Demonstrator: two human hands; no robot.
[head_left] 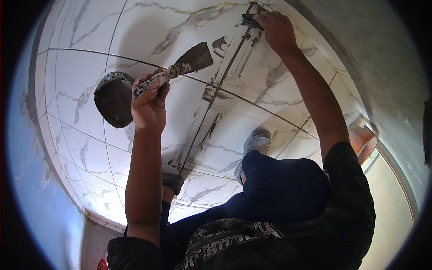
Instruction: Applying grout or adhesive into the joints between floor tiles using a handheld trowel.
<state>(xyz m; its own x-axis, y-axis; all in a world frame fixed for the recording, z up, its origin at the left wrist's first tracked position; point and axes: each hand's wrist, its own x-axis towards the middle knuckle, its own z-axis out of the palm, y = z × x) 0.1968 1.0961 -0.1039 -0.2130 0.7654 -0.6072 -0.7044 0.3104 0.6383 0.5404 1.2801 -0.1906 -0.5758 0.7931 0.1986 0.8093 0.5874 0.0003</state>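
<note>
My left hand is closed round the handle of a putty knife, held above the floor. The handle is crusted with dried splashes, and its wide blade points up and to the right. Beside that hand sits a round bowl coated with dark grey paste. Farther off, my right hand is pressed to the tiles at a joint. Its fingers grip a small dark, paste-smeared piece, whose kind I cannot make out. Dark grout smears run along the joint between the marbled white tiles.
My shoe stands on the smeared tiles, the other shoe farther left. A grey wall rises on the right and a bluish wall on the left. Near the right wall stands a reddish container.
</note>
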